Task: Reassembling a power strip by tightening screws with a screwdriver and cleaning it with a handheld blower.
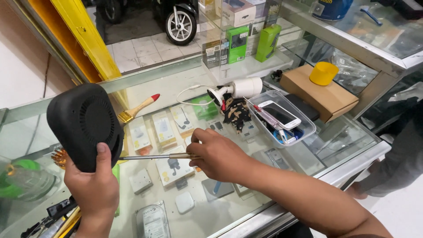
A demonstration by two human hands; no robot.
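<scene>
Left hand (94, 187) holds rounded matte-black casing (83, 125); right hand (218, 155) grips slim metal screwdriver (152, 157).

left hand (94, 187) gripping black round device (83, 125), right hand (218, 154) with screwdriver (154, 157) at its edge

Bare glass counter (246, 207) below hands; clear tray (304, 132), cardboard box (335, 99) right.

Two green boxes (253, 42) stand on the white shelf behind the counter, beside white and dark boxes (233, 12). Small white carded packages (163, 128) lie under the glass. A phone's dark screen (278, 113) rests in the clear tub.
</scene>
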